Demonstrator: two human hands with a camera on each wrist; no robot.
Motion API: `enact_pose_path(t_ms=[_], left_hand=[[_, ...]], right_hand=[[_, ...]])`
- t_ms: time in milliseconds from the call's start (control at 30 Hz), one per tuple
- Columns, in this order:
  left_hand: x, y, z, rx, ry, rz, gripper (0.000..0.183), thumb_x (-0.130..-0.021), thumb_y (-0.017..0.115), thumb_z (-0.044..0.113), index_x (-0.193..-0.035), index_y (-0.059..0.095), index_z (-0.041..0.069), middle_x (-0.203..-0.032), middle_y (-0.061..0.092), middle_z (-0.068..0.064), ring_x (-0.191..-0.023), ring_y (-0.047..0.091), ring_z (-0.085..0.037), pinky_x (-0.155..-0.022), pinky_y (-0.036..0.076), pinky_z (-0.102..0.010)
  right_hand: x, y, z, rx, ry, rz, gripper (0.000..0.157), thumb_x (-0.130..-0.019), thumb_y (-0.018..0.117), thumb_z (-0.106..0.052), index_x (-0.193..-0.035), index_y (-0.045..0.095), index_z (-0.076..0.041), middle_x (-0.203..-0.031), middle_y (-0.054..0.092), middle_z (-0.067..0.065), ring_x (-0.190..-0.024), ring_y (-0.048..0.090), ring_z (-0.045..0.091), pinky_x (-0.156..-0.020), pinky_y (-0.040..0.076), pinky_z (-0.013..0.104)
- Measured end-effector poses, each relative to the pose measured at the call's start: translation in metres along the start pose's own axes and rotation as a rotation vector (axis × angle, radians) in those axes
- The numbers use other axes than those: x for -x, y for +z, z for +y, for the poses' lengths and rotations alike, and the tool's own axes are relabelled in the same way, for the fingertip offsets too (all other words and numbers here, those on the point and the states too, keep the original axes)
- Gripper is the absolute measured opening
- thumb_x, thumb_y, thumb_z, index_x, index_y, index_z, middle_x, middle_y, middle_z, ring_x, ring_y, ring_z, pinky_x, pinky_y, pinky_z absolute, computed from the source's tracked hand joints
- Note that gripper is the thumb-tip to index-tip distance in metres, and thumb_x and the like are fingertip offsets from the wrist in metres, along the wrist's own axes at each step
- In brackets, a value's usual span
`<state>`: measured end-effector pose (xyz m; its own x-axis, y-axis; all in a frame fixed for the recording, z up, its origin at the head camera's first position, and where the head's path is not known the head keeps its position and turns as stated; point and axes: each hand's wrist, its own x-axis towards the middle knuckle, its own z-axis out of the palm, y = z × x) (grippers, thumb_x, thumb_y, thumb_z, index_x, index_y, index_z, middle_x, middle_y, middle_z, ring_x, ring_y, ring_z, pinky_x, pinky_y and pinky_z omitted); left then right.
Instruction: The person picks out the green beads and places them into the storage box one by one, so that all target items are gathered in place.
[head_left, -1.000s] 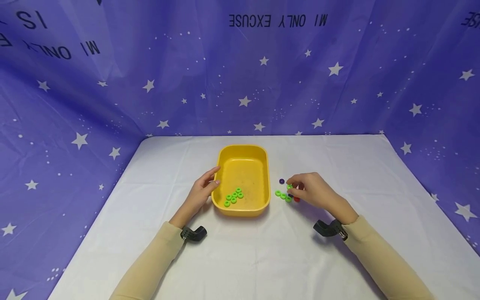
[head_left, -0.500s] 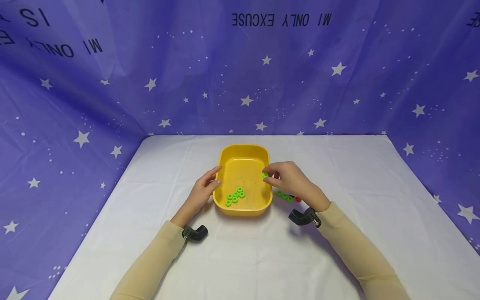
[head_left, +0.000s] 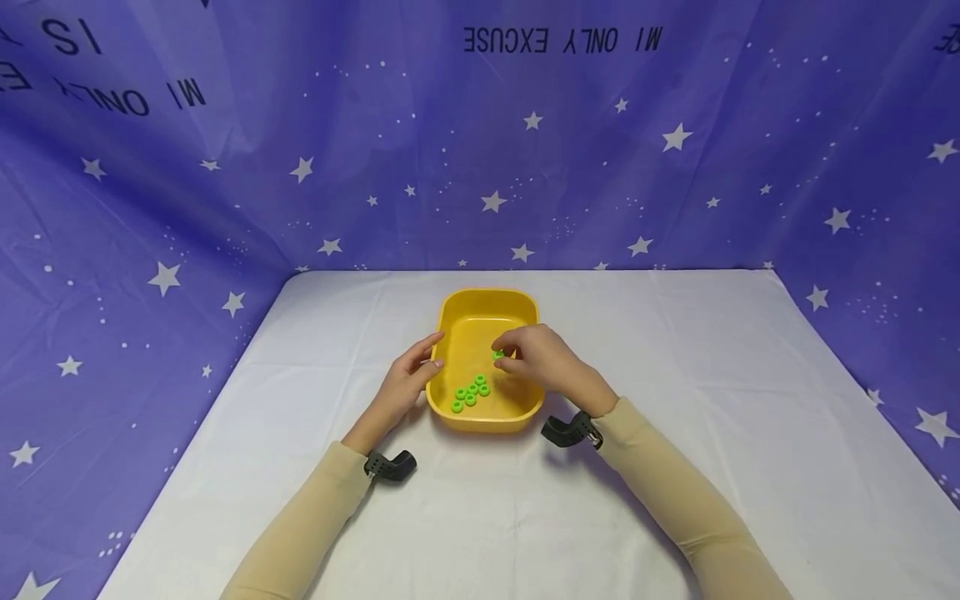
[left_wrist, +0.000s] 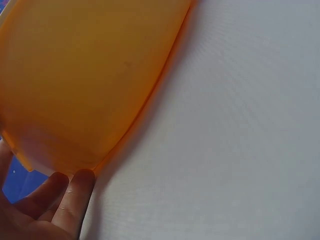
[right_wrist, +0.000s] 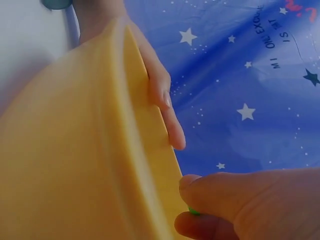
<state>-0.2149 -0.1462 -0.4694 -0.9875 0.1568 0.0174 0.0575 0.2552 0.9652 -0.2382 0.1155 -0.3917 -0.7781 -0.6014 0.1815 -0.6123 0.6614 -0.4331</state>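
A yellow plastic tub (head_left: 487,304) stands on the table, with several green ring-shaped beads (head_left: 471,400) lying loose in its near left part. My left hand (head_left: 405,377) holds the tub by its left side, thumb hooked over the rim; in the left wrist view its fingertips (left_wrist: 80,182) press the outer wall. Over the inside of the tub, my right hand (head_left: 543,358) has come across the right rim. Between its thumb and forefinger it pinches one green bead (head_left: 498,355), of which only a green sliver shows in the right wrist view.
A white cloth (head_left: 645,500) covers the table. A purple star-printed curtain (head_left: 420,142) closes off the back and both sides. Black wrist mounts (head_left: 573,429) stick out from both wrists. The right hand and forearm hide the spot just right of the tub.
My right hand has lifted a green bead from the small pile right of the tub and carried it left, over the rim. The left hand stays at the tub's side.
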Motion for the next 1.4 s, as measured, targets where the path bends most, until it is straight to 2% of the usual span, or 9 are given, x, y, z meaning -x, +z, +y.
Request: enact_pose_path(t_ms=[167, 633, 767, 967, 1167, 1400], left_hand=[[0.001, -0.001, -0.001, -0.014, 0.005, 0.003, 0.054, -0.103, 0.056, 0.025, -0.155, 0.044, 0.024, -0.155, 0.049, -0.019, -0.133, 0.055, -0.036, -0.103, 0.052, -0.043], [0.0, 0.0, 0.002, 0.007, -0.004, -0.004, 0.054, -0.103, 0.056, 0.025, -0.155, 0.044, 0.027, -0.155, 0.048, -0.016, -0.134, 0.055, -0.034, -0.107, 0.05, -0.047], [0.001, -0.001, 0.001, 0.0, 0.004, -0.011, 0.054, -0.103, 0.056, 0.026, -0.156, 0.043, 0.026, -0.156, 0.047, -0.018, -0.135, 0.054, -0.035, -0.108, 0.05, -0.049], [0.001, -0.001, 0.001, -0.02, 0.009, -0.011, 0.054, -0.103, 0.056, 0.028, -0.156, 0.043, 0.027, -0.155, 0.047, -0.017, -0.134, 0.054, -0.035, -0.107, 0.048, -0.049], [0.001, -0.001, 0.001, -0.024, 0.009, -0.005, 0.054, -0.103, 0.056, 0.027, -0.155, 0.043, 0.027, -0.155, 0.048, -0.016, -0.135, 0.054, -0.035, -0.111, 0.046, -0.051], [0.0, -0.001, 0.001, -0.033, -0.006, -0.004, 0.054, -0.103, 0.056, 0.028, -0.155, 0.043, 0.028, -0.154, 0.049, -0.016, -0.132, 0.055, -0.034, -0.104, 0.049, -0.044]], right_hand=[[-0.006, 0.006, -0.004, 0.004, 0.022, -0.04, 0.025, -0.09, 0.076, -0.018, -0.111, 0.077, -0.004, -0.091, 0.076, 0.005, -0.081, 0.066, 0.015, -0.077, 0.056, 0.029], [-0.014, 0.023, -0.011, 0.002, 0.03, -0.101, 0.025, -0.091, 0.074, -0.014, -0.113, 0.076, -0.003, -0.094, 0.077, 0.007, -0.081, 0.065, 0.015, -0.079, 0.058, 0.028], [-0.014, 0.027, -0.013, 0.065, 0.058, -0.118, 0.023, -0.091, 0.075, -0.015, -0.112, 0.077, -0.006, -0.092, 0.076, 0.005, -0.079, 0.062, 0.015, -0.078, 0.056, 0.029], [-0.013, 0.033, -0.014, 0.169, 0.085, -0.127, 0.014, -0.091, 0.075, -0.016, -0.103, 0.079, -0.011, -0.087, 0.073, 0.0, -0.072, 0.057, 0.014, -0.068, 0.049, 0.027], [-0.012, 0.035, -0.014, 0.218, 0.083, -0.136, 0.005, -0.091, 0.075, -0.017, -0.092, 0.078, -0.012, -0.076, 0.067, -0.002, -0.065, 0.054, 0.014, -0.061, 0.041, 0.026], [-0.012, 0.036, -0.013, 0.239, 0.095, -0.159, 0.007, -0.091, 0.075, -0.017, -0.095, 0.079, -0.013, -0.078, 0.068, -0.002, -0.065, 0.055, 0.014, -0.06, 0.042, 0.026]])
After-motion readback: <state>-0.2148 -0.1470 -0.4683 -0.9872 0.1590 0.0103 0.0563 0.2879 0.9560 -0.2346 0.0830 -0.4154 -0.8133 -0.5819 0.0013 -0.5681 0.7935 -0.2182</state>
